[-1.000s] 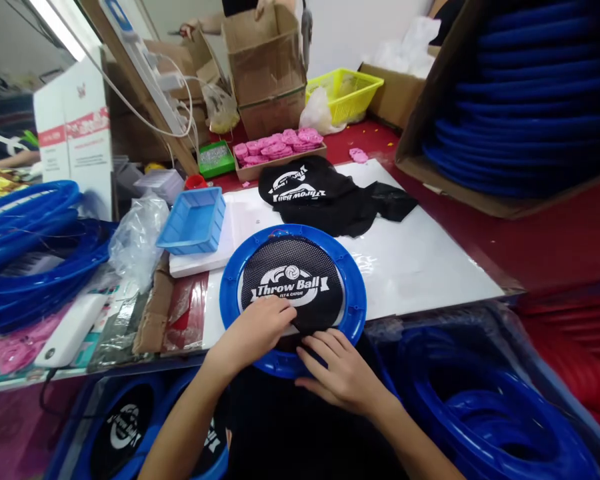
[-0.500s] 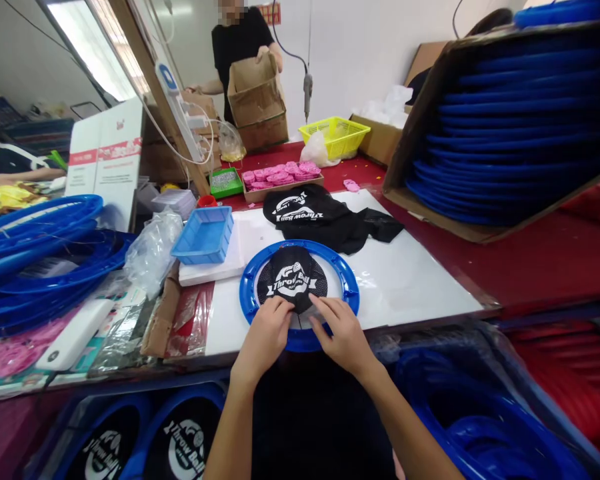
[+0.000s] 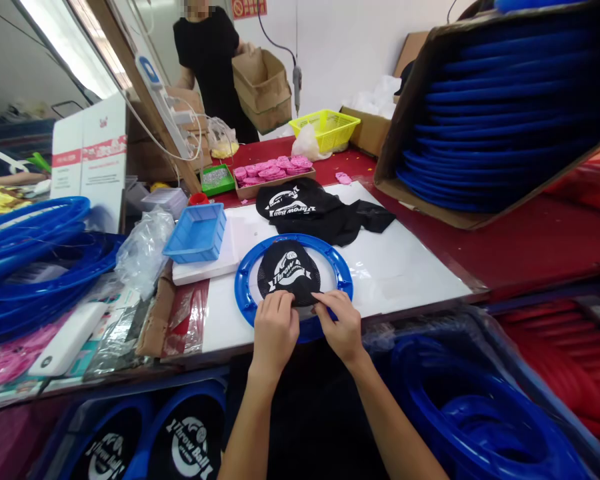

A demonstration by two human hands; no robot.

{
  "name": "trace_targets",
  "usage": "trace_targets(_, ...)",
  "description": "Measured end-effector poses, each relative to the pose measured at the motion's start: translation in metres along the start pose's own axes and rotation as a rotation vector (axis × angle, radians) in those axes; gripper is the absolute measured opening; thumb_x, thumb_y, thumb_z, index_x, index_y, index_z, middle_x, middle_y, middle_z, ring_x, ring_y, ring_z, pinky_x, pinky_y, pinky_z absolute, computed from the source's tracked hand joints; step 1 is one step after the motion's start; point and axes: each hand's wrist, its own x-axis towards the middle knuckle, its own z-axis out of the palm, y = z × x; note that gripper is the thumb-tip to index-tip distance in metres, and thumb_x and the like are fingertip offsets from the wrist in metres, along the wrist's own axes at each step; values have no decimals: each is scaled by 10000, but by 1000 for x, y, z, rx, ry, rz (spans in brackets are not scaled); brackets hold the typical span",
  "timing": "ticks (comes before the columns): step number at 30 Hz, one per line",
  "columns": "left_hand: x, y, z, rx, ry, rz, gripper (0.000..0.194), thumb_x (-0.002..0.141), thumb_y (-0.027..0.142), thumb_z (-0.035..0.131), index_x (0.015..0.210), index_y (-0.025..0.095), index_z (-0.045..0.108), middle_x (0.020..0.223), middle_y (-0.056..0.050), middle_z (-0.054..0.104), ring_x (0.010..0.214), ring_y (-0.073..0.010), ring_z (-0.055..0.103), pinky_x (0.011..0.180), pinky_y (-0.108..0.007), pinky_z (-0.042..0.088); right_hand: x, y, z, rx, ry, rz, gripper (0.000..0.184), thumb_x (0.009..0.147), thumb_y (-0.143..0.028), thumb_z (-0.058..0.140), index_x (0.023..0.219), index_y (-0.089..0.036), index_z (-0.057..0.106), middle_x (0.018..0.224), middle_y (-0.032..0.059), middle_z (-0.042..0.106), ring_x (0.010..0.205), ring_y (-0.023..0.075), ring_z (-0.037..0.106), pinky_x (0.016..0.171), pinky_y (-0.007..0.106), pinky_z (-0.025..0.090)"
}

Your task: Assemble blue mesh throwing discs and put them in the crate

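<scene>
A blue plastic ring (image 3: 344,268) lies flat on the white board in front of me. Inside it sits a black mesh fabric piece (image 3: 274,257) printed with a white "Throw Ball" logo. My left hand (image 3: 276,327) is closed on the near left edge of the fabric. On the near right edge, my right hand (image 3: 338,321) pinches the same fabric between thumb and fingers. Both hands hover over the ring's near side and hide part of it. Just beyond the ring, more black printed fabric pieces (image 3: 330,217) lie in a loose heap.
To the left stand a light-blue tray (image 3: 196,233) and stacked blue rings (image 3: 40,267). Pink parts (image 3: 273,170) fill a box behind, near a yellow basket (image 3: 330,130). A carton of blue rings (image 3: 480,133) leans at right. A co-worker (image 3: 213,60) holds a cardboard box (image 3: 263,87).
My fingers have closed on the fabric's near edge and pull it taut, bending the logo. My right hand's fingers have drawn together. The co-worker has moved the cardboard box to one side.
</scene>
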Motion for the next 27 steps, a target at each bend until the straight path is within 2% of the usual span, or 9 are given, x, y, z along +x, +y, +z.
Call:
trace_targets(2, -6, -6, -4, -48, 77, 62, 269, 969, 18, 526, 1142, 175, 661, 1067, -106, 738, 1018, -257, 708, 899, -430, 597, -2, 2, -1, 14, 33, 3, 239, 981, -99, 648, 1134, -225, 782, 810, 34, 763, 784, 204, 691, 780, 402, 583)
trace_targets(4, -15, -15, -8, -119, 105, 124, 321, 988, 12, 527, 1208, 186, 685, 1093, -104, 747, 1043, -238, 710, 921, -420, 605, -3, 5, -4, 19, 41, -7, 234, 969, -112, 658, 1105, -231, 806, 794, 39, 753, 792, 213, 690, 796, 423, 595)
trace_targets(9, -34, -37, -10, -290, 134, 149, 265, 1006, 63, 610, 1184, 220, 729, 1050, -77, 745, 1009, -207, 715, 887, -403, 632, -4, 14, -18, 74, -124, -162, 265, 939, -93, 688, 1115, -246, 813, 811, 44, 742, 861, 232, 690, 825, 460, 599)
trace_targets(12, -36, -44, -12, -363, 103, 137, 183, 1006, 110, 651, 1104, 217, 762, 992, -60, 740, 956, -187, 717, 848, -376, 636, -3, 21, -29, 107, -208, -217, 312, 932, -68, 701, 1149, -268, 801, 868, 51, 716, 947, 232, 670, 828, 442, 609)
trace_targets(17, -34, -53, -16, -425, 26, 178, 182, 986, 123, 689, 1072, 247, 790, 993, -51, 749, 961, -187, 715, 836, -376, 636, 1, 29, -42, 148, -321, -265, 290, 907, -66, 737, 1109, -265, 797, 1154, 111, 726, 1185, 274, 644, 954, 510, 619)
trace_targets(22, -34, -54, -15, -420, 61, 192, 187, 965, 92, 706, 1056, 239, 777, 992, -45, 738, 961, -188, 716, 847, -379, 638, 4, 32, -45, 182, -475, -306, 244, 974, -79, 656, 1076, -263, 781, 1017, 58, 777, 1096, 226, 687, 1085, 567, 572)
trace_targets(27, -29, -34, -23, -301, -49, 146, 181, 976, 91, 679, 1089, 216, 747, 1042, -72, 727, 1021, -218, 691, 905, -425, 619, 5, 35, -46, 172, -531, -271, 287, 996, -88, 615, 1101, -290, 791, 1012, 45, 786, 1089, 212, 688, 1127, 571, 524)
